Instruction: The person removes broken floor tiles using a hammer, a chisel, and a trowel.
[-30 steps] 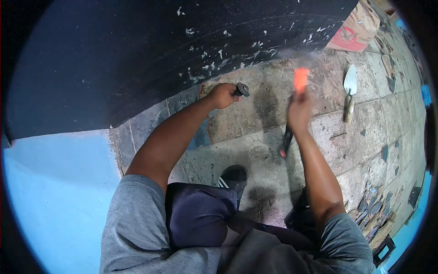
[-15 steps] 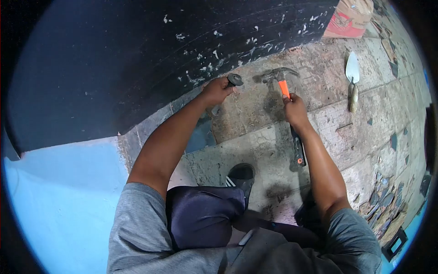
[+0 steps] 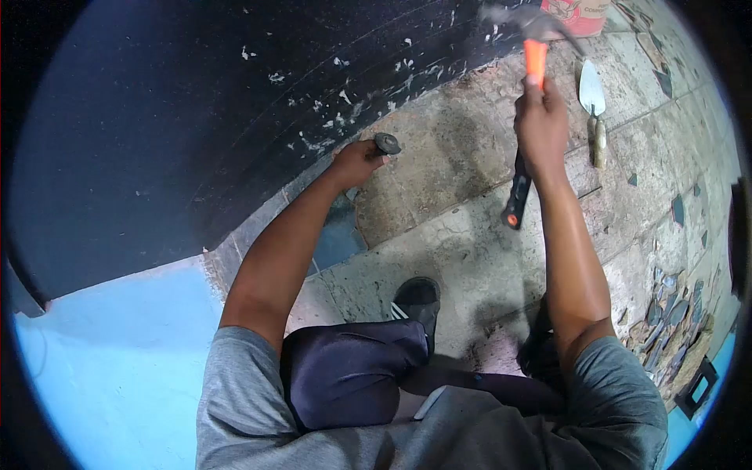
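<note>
My left hand [image 3: 354,164] grips a steel chisel [image 3: 385,143] whose flat head points right, its tip hidden against the floor at the foot of the black wall [image 3: 196,102]. My right hand [image 3: 540,125] holds a hammer [image 3: 527,94] with an orange and black handle, raised high above the floor; its blurred head is near the top edge. A blue-grey tile [image 3: 338,235] lies just below my left wrist, next to bare mortar.
A trowel [image 3: 594,110] lies on the stripped concrete floor [image 3: 454,235] right of the hammer. Several broken tile pieces [image 3: 666,313] are heaped at the right. A sack [image 3: 580,12] stands at the top. My knee and shoe [image 3: 415,298] are below the hands.
The hammer came down beside the chisel head half a second ago and is now lifted high again. The left hand with the chisel has stayed at the wall's foot.
</note>
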### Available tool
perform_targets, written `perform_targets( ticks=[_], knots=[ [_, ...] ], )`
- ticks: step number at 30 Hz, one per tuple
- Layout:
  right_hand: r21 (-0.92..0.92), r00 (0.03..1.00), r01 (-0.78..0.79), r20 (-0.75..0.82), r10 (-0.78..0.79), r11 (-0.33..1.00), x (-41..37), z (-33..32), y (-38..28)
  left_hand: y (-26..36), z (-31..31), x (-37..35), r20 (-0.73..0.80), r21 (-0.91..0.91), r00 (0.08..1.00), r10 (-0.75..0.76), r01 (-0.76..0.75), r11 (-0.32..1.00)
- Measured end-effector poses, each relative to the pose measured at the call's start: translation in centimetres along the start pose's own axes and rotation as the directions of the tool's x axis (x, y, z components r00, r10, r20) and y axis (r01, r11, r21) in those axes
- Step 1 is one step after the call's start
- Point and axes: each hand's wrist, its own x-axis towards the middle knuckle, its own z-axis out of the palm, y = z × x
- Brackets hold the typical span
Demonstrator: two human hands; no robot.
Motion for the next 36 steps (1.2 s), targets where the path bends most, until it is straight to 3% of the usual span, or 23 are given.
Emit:
perform_targets(
  ticks=[4, 5, 6, 7, 8, 11, 14, 17, 23, 26, 32, 36],
  knots=[
    [-0.015, 0.975, 0.152, -0.161, -0.152, 0.988, -1.5, 2.1, 0.6, 0.9, -0.6, -0.3, 0.005, 0.044, 1.0, -0.016, 0.016, 0.999],
    [-0.116, 0.981, 0.164, -0.084, -0.175, 0.98, -2.9, 3.2, 2.3, 1.3, -0.7, -0.5, 0.003, 0.048, 1.0, -0.024, 0.024, 0.999],
    [-0.205, 0.95, 0.29, -0.059, -0.308, 0.935, -4.8, 4.9, 3.6, 1.3, -0.7, -0.5, 0.011, 0.05, 1.0, -0.02, 0.019, 0.999],
    [-0.346, 0.942, 0.223, 0.319, -0.109, 0.911, -6.1, 5.5, 4.4, 1.2, -0.7, -0.5, 0.021, 0.053, 1.0, -0.016, 0.015, 0.999],
    [-0.489, 0.779, 0.212, 0.607, 0.156, 0.846, -6.8, 5.8, 5.0, 1.3, -0.6, -0.4, 0.031, 0.056, 0.999, -0.01, 0.008, 0.998],
    [-0.446, 0.792, 0.087, 0.573, 0.21, 0.891, -6.6, 5.4, 8.1, 1.5, 0.0, -0.8, 0.043, -0.004, 0.999, -0.011, 0.011, 1.0],
    [-0.47, 0.814, -0.014, 0.508, 0.283, 0.882, -7.3, 4.4, 10.7, 2.9, 0.0, -1.2, -0.013, 0.2, 0.999, -0.03, 0.032, 0.979],
    [-0.48, 0.827, -0.061, 0.467, 0.314, 0.875, -7.7, 3.6, 12.8, -0.3, 0.4, -0.3, -0.014, 0.082, 0.99, 0.138, -0.136, 0.987],
    [-0.531, 0.831, -0.057, 0.445, 0.335, 0.846, -7.6, 2.8, 14.2, 0.2, -1.0, -0.3, -0.103, 0.117, 0.993, 0.061, -0.048, 0.992],
    [-0.507, 0.825, -0.084, 0.447, 0.345, 0.858, -7.4, 2.9, 13.8, -2.6, -0.8, 0.8, -0.116, 0.083, 0.985, 0.129, -0.12, 0.989],
    [-0.365, 0.861, -0.171, 0.397, 0.319, 0.915, -6.3, 3.2, 11.4, 1.6, -1.0, -0.7, -0.068, 0.162, 0.996, 0.051, -0.039, 0.986],
    [-0.243, 0.958, -0.093, 0.241, 0.153, 0.965, -3.2, 2.1, 5.5, 0.4, -0.6, 0.2, 0.007, 0.119, 0.997, 0.081, -0.081, 0.99]
  ],
)
